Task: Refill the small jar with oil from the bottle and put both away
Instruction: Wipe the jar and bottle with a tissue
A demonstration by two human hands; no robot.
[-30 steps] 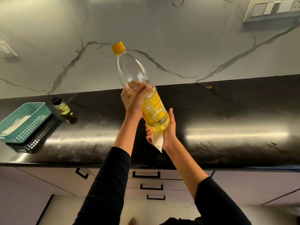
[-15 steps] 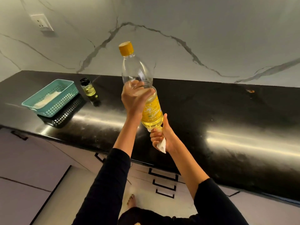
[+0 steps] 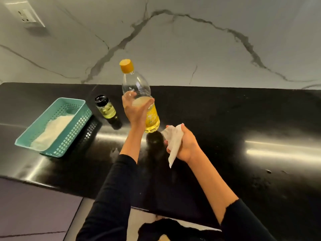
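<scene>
My left hand (image 3: 134,108) grips the middle of a clear plastic oil bottle (image 3: 137,86) with a yellow cap and a yellow label. The bottle stands nearly upright, its base right at the black counter (image 3: 225,119); yellow oil fills only its lower part. My right hand (image 3: 184,145) is just right of the bottle's base, apart from it, closed on a crumpled white tissue (image 3: 173,145). The small jar (image 3: 106,108), black-capped and partly filled with pale oil, stands on the counter left of the bottle.
A teal plastic basket (image 3: 69,133) with white tissue inside sits at the counter's left. A marble backsplash (image 3: 191,49) with a socket (image 3: 26,14) rises behind. The counter's front edge runs near my elbows, with cabinet fronts below at the left.
The bottle has come down toward the counter in my left hand. My right hand has left the bottle's base and moved right with the tissue. The view has shifted left and downward.
</scene>
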